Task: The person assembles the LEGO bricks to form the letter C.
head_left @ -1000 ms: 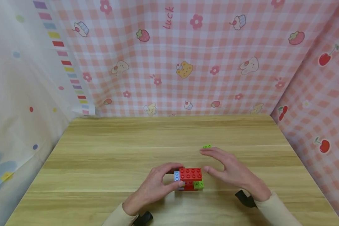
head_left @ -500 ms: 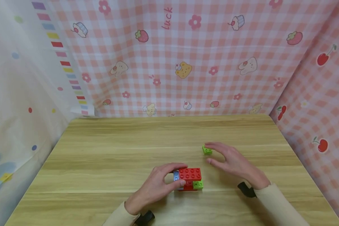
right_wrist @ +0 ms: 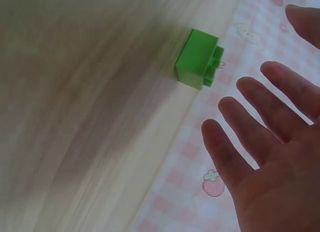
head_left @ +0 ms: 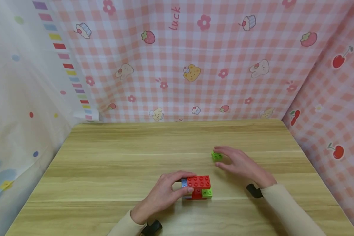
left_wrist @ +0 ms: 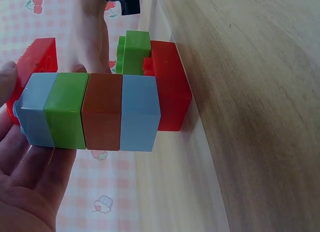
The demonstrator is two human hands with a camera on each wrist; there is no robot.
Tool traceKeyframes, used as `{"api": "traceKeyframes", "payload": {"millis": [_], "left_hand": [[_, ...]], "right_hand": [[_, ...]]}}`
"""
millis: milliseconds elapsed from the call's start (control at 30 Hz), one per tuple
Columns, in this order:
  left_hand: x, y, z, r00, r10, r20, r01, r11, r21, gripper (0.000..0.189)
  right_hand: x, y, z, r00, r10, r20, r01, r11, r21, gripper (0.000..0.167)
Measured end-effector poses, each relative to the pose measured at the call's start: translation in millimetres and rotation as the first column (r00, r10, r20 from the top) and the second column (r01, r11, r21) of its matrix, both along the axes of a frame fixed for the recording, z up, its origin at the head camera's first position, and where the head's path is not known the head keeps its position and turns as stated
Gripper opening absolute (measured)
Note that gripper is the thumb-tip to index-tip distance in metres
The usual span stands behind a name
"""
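Observation:
A structure of toy building bricks stands near the front of the table, with a red eight-stud brick [head_left: 199, 182] across its top. In the left wrist view, a column of blue, green, brown [left_wrist: 102, 111] and blue bricks props up that top, over a red base brick [left_wrist: 171, 86] that also bears a green brick [left_wrist: 136, 51]. My left hand [head_left: 164, 192] grips the structure's upper left end between thumb and fingers. My right hand [head_left: 239, 163] reaches over a loose green brick [right_wrist: 197, 59], its fingers spread and apart from the brick in the right wrist view.
The wooden table [head_left: 121, 144] runs back to a pink checked cloth [head_left: 171, 49]. Another checked cloth [head_left: 339, 108] hangs at the right, a pale dotted one [head_left: 23, 98] at the left. Each wrist carries a black mount.
My right hand has moved away from me to the loose green brick, uncovering more of it before its fingers came over it. My left hand and the brick structure have stayed nearly still.

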State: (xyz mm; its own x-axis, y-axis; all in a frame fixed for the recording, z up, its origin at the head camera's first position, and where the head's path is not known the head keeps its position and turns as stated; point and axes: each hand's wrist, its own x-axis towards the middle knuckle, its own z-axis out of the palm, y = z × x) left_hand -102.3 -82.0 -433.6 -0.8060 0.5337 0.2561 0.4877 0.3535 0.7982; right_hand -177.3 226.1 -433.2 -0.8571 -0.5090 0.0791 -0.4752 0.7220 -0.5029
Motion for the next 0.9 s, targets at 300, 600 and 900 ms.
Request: {"api": "traceKeyframes", "payload": {"millis": [300, 600, 900], "left_hand": [[0.0, -0.2, 0.6, 0.999, -0.007, 0.040, 0.008, 1.000, -0.005, 0.037], [0.2, 0.5, -1.2, 0.999, 0.001, 0.032, -0.001, 1.000, -0.004, 0.037], [0.6, 0.9, -1.8, 0.999, 0.014, 0.035, -0.014, 1.000, -0.004, 0.037]], "right_hand": [[-15.9, -3, -3.7, 0.993, -0.028, 0.112, 0.022, 0.998, 0.051, 0.063], [-24.9, -5, -10.8, 0.988, -0.051, 0.148, 0.037, 0.995, 0.092, 0.061], [-26.6, -4, -12.6, 0.990, -0.064, 0.123, 0.051, 0.993, 0.103, 0.051]]}}
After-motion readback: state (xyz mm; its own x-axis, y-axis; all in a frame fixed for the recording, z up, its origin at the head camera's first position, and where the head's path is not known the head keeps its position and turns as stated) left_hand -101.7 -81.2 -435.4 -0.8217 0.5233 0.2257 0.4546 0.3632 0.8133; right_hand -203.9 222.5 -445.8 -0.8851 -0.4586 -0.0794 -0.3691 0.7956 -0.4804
